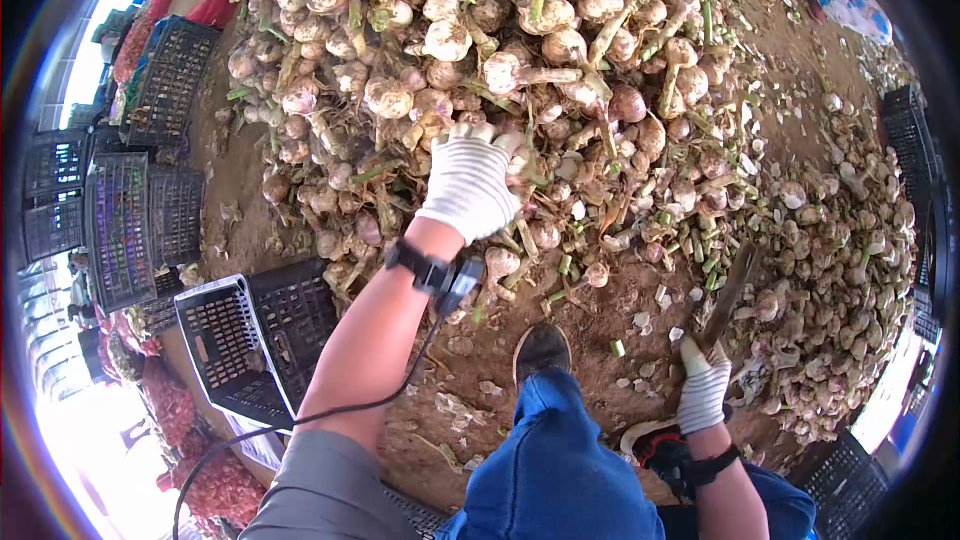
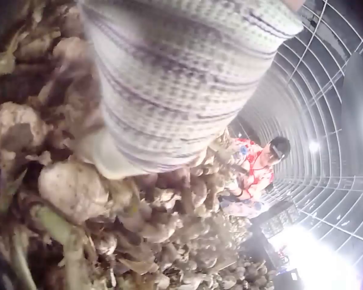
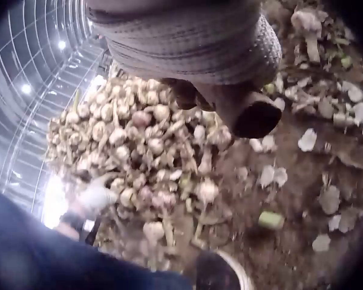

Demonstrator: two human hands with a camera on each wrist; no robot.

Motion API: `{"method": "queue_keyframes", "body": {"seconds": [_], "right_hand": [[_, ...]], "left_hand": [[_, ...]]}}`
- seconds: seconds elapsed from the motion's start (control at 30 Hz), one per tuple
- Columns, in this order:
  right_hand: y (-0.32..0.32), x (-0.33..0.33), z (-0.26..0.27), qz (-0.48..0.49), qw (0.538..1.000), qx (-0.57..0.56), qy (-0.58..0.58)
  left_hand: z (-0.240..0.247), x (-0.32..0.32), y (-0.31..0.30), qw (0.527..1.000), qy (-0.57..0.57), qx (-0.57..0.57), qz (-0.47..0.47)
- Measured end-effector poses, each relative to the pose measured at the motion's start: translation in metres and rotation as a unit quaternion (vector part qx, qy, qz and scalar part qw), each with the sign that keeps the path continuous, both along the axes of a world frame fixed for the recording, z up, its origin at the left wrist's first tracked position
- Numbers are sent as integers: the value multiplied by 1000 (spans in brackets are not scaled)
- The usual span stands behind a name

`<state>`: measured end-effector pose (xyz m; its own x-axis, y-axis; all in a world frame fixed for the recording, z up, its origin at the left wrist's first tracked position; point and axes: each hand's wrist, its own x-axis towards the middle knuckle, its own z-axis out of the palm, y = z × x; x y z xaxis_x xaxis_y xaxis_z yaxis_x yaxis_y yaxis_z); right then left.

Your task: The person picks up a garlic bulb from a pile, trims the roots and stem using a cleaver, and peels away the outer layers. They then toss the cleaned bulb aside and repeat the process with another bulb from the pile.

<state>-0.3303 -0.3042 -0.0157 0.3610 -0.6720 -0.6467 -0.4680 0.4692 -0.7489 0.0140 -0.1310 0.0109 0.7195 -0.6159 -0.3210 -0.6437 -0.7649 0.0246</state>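
My left hand (image 1: pixel 468 180), in a striped white glove, reaches over the large heap of garlic (image 1: pixel 447 40). Its fingers bend down among the bulbs, their tips hidden, so whether they grip a bulb is unclear. In the left wrist view the gloved hand (image 2: pixel 175 78) is close above a pale bulb (image 2: pixel 74 190). Low on the right, my gloved right hand (image 1: pixel 705 392) grips a long brown tool (image 1: pixel 732 295) that points up and away. The right wrist view shows the tool's round, dark end (image 3: pixel 258 118) sticking out below the glove (image 3: pixel 187 45).
Black crates (image 1: pixel 120 225) stand at the left, with a white-and-black one (image 1: pixel 215 290) nearer me. A smaller garlic heap (image 1: pixel 840 280) lies right. Stem pieces and peel litter the soil around my shoe (image 1: pixel 542 348). Another person (image 2: pixel 254 169) sits beyond the heap.
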Motion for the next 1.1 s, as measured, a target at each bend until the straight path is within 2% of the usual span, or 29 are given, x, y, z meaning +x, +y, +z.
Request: {"method": "queue_keyframes", "body": {"seconds": [0.03,0.07,0.1,0.13,0.17,0.2,0.23,0.27,0.3,0.33,0.37,0.43,0.47,0.5,0.53,0.57,0.63,0.67,0.73,0.8,0.87,0.93,0.97,1.03,1.07,1.1], "right_hand": [[10,5,1,7,999,-28,-45],[15,8,8,16,999,-35,-35],[17,6,8,1,1000,-23,-15],[17,6,7,-11,1000,-13,4],[17,7,6,-21,1000,-4,21],[19,13,13,5,1000,-2,17],[21,22,26,31,999,0,12],[24,32,39,56,998,0,7],[26,41,49,112,993,-45,3],[28,49,58,166,982,-91,1],[29,56,67,218,966,-137,0],[33,68,83,302,921,-239,-61],[25,84,109,445,823,-352,14],[24,91,114,476,759,-444,-15],[25,95,116,503,738,-450,-17],[26,98,117,530,715,-456,-21],[28,99,115,552,694,-462,-34],[27,100,114,563,682,-465,-39],[28,100,114,561,684,-463,-46],[28,100,114,562,682,-466,-39],[27,101,115,572,672,-470,-23],[26,104,117,576,678,-453,-59],[26,104,118,579,681,-442,-78],[27,103,115,576,683,-440,-84],[28,103,113,575,684,-440,-87],[30,102,111,567,679,-459,-80]], "left_hand": [[9,-14,2,994,-34,-93,41],[11,-24,10,971,-11,-237,27],[15,-36,18,927,17,-374,15],[24,-56,20,803,280,-509,130],[35,-72,17,586,508,-587,231],[22,-79,22,701,416,-565,132],[14,-93,17,523,569,-602,201],[18,-105,17,526,576,-583,229],[22,-112,16,527,584,-563,253],[12,-113,15,663,506,-536,131],[25,-123,10,608,542,-552,179],[13,-148,4,575,550,-551,253],[5,-158,1,558,551,-549,290],[9,-153,-2,371,685,-542,315],[13,-148,-5,181,774,-488,361],[20,-149,-4,129,779,-476,386],[45,-150,0,290,698,-517,402],[55,-152,-4,334,665,-520,418],[39,-153,-4,106,746,-503,424],[-19,-161,4,-143,782,-433,424],[-9,-163,3,-71,785,-437,434],[16,-160,0,100,768,-468,424],[38,-156,-1,231,735,-493,404],[49,-150,2,413,680,-482,367],[53,-149,3,452,661,-483,355],[53,-149,4,472,650,-486,343]]}}
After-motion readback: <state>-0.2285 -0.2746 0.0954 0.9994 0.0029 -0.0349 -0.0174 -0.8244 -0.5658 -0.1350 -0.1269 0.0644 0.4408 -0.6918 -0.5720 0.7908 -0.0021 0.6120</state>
